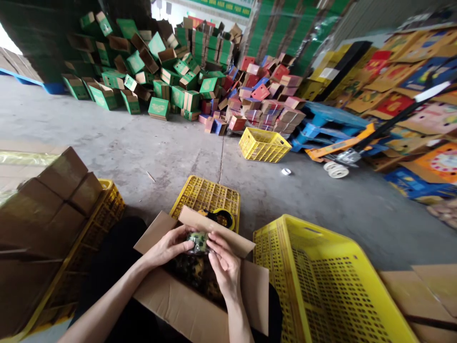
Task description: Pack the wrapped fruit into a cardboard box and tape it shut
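Holding a small greenish packet [198,240] between both hands, the person works over an open cardboard box [200,305] on the lap. Left hand [167,247] and right hand [224,267] each pinch the packet at the box mouth. Dark contents already show inside; the flaps stand unsealed. A tape dispenser [220,217] lies on the upturned yellow crate [203,193] just beyond. Packing appears partway done.

Head cam, looks fwd & down, close over open box [200,290].
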`<control>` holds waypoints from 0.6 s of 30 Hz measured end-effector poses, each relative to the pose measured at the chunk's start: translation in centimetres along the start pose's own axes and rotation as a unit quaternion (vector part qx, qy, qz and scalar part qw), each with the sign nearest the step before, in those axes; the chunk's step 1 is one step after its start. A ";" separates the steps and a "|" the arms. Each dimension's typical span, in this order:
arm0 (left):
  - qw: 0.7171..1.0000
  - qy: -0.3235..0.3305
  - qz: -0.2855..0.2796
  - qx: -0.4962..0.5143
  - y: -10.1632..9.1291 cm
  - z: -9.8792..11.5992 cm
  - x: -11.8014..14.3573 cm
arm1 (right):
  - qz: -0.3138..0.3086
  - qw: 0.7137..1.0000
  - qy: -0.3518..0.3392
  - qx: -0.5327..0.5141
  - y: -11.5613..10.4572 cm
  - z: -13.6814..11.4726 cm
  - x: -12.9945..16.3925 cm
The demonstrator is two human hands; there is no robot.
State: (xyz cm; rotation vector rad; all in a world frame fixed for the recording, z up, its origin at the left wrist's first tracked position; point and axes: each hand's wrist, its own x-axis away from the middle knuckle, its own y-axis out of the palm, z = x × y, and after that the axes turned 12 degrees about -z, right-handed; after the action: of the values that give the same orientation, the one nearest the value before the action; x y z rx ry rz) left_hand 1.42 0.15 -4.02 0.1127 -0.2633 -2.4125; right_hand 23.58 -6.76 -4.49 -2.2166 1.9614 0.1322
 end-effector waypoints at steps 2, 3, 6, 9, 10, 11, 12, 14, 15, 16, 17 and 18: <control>1.000 0.022 0.013 -0.008 -0.1 -0.4 -0.1 | 0.006 1.000 -0.003 -0.025 -0.1 -0.1 0.0; 0.999 0.029 0.017 -0.005 -0.2 -0.6 -0.1 | 0.016 0.999 0.001 -0.050 -0.2 -0.1 0.0; 0.999 0.038 0.021 0.008 -0.3 -1.3 -0.1 | 0.052 0.989 0.024 -0.139 -0.5 0.0 -0.1; 0.999 0.033 0.002 0.012 -0.3 -1.6 0.0 | 0.071 0.981 0.057 -0.169 -0.6 0.0 -0.3; 0.999 0.030 -0.007 0.015 -0.2 -1.5 0.1 | 0.072 0.983 0.067 -0.153 -0.5 0.0 -0.3; 0.999 0.027 -0.014 0.018 -0.2 -1.5 0.1 | 0.068 0.987 0.074 -0.128 -0.4 -0.1 -0.3; 0.999 0.025 -0.018 0.018 -0.2 -1.3 0.2 | 0.061 0.990 0.078 -0.102 -0.2 -0.1 -0.2; 1.000 0.023 -0.014 0.003 -0.1 -1.1 0.2 | 0.042 0.994 0.077 -0.058 0.0 -0.1 -0.1; 1.000 0.024 -0.010 -0.008 -0.1 -1.0 0.2 | 0.033 0.995 0.076 -0.047 0.1 -0.1 0.0; 0.999 0.027 -0.005 -0.016 -0.1 -1.0 0.2 | 0.027 0.996 0.075 -0.038 0.2 0.0 0.0; 0.999 0.031 -0.001 -0.021 -0.2 -1.0 0.2 | 0.022 0.997 0.073 -0.027 0.2 0.1 0.1; 0.999 0.035 0.004 -0.021 -0.2 -1.1 0.2 | 0.016 0.997 0.070 -0.013 0.2 0.2 0.2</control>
State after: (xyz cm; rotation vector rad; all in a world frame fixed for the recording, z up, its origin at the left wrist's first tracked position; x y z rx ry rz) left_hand 1.32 0.01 -5.14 0.1773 -0.1802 -2.3991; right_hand 23.39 -6.90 -4.71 -2.2678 2.0782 0.0071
